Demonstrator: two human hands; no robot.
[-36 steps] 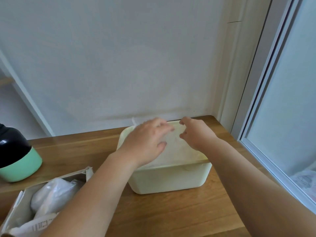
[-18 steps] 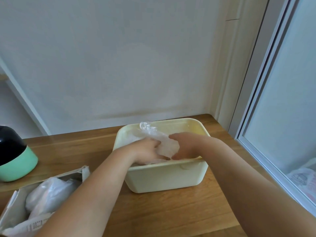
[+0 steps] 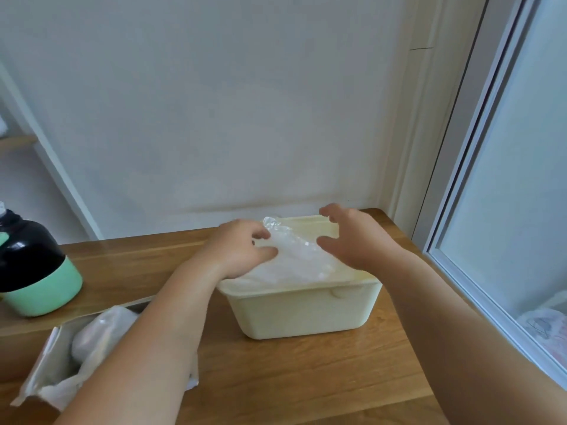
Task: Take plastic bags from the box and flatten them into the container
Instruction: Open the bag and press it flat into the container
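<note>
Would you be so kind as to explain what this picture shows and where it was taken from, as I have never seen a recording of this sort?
There is no machine here. A person works with bare hands, and the one camera sits on their head, looking forward and down, so both arms reach in from below. On the wooden table stands a cream container with a crumpled clear plastic bag lying in its top. The left hand pinches the bag's left side between thumb and curled fingers. The right hand is over the bag's right side, fingers spread and bent; whether it touches the bag is unclear. At lower left is an open box with more bags inside, and beyond it a black and green jar. A window runs along the right.
</note>
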